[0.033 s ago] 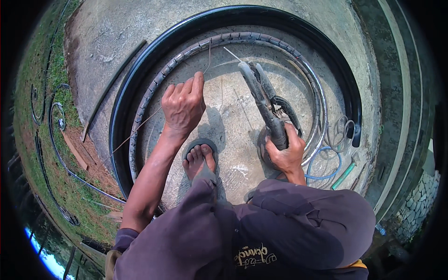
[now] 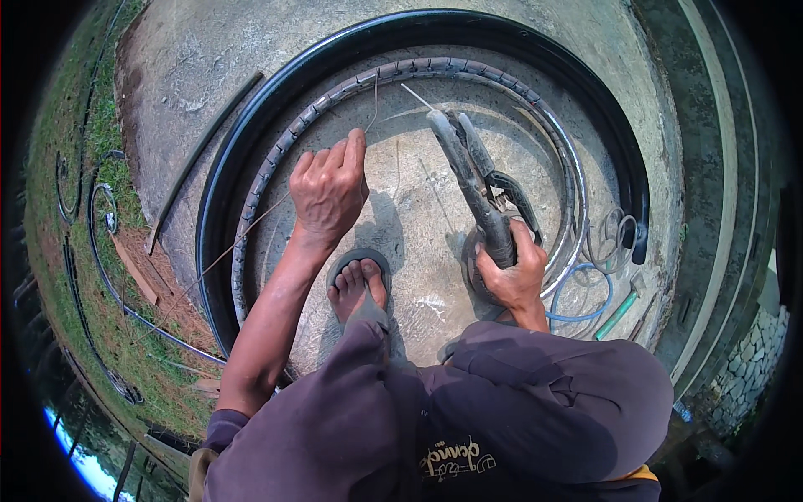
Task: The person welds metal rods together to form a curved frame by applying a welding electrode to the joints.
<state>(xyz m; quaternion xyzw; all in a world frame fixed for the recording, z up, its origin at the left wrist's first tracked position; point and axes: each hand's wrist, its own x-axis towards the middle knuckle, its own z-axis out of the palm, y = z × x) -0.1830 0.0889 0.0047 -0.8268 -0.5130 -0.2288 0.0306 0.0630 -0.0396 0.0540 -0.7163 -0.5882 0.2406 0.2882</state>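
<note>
The left hand [image 2: 330, 188] is curled into a loose fist, back upward, knuckles toward the top, pinching a thin wire [image 2: 375, 105]. One stretch of the wire rises from beside the forefinger to the upper inner edge of a striped metal ring [image 2: 447, 64]; whether its end touches the ring, I cannot tell. Another stretch leaves the fist on the wrist side and slants down to the left, across the ring and over a thick black curved tube [image 2: 219, 188]. The fingertips are turned under, so their exact hold on the wire is hidden.

The right hand [image 2: 512, 272] is wrapped around the handle of a dark clamp [image 2: 468, 171], thumb on the left side and fingers on the right. The clamp stretches up and to the left beyond that hand, inside the ring. From its far end a thin pale rod [image 2: 416, 97] points toward the upper part of the ring, its tip near the ring but apart from it, and to the right of the wire.

The ring lies on the concrete [image 2: 209, 50] around both hands, with the black tube arching outside it. A sandalled foot [image 2: 358, 289] stands between the hands, lower down. A blue hose [image 2: 611, 293] and a green-handled hammer [image 2: 616, 315] lie right of the right hand.
</note>
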